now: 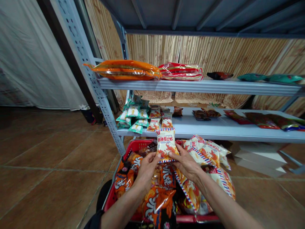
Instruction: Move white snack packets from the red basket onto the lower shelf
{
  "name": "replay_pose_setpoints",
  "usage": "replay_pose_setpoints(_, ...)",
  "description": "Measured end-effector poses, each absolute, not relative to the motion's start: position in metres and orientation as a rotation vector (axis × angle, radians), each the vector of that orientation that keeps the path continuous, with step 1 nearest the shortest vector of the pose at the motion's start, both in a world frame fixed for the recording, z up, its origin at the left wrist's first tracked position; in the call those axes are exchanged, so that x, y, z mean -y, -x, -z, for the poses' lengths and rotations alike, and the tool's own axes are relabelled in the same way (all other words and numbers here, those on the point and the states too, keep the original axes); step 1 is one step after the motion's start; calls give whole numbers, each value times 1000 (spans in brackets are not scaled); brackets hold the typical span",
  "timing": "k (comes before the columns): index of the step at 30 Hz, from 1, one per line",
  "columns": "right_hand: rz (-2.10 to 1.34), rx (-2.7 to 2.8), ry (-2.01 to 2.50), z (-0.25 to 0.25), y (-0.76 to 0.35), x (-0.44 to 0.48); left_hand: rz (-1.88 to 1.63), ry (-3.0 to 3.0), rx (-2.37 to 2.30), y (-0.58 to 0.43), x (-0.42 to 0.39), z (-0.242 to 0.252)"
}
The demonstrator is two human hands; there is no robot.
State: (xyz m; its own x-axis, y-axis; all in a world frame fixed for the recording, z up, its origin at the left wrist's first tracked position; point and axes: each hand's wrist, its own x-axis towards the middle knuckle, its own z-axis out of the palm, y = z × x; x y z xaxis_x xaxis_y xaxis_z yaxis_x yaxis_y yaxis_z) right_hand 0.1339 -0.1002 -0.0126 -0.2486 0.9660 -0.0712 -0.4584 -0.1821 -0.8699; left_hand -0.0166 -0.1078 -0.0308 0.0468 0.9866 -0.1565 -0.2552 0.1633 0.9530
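Over a red shopping basket (137, 145) heaped with snacks, a person's left hand (147, 170) and right hand (184, 163) together grip a white snack packet (166, 144) with a red-and-blue striped border. It stands upright at 12 o'clock from the wrists, its print upside down. Both hands are closed on its lower corners, pinching it from either side, with the packet just above the pile. Orange snack bags (158, 203) fill the basket beneath the hands, and more striped packets (205, 152) lie heaped toward 2 o'clock. Ahead, a grey metal shelving unit (82, 41) holds green-and-white sachets (132, 116) at 11 o'clock on its lower shelf (214, 135). A large orange bag (124, 70) and a red bag (181, 71) lie on the upper shelf (238, 86). Brown floor tiles (47, 152) spread toward 9 o'clock.
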Motion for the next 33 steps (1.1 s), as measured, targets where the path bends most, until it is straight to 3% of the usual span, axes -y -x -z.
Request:
replay_pose_setpoints(17, -1687, 814, 861, 14, -134, 104, -1124, -731, -832, 14, 99, 19)
replay_pose_setpoints(33, -1644, 708, 1060, 35, -120, 105, -1172, -733, -954, 8, 87, 23)
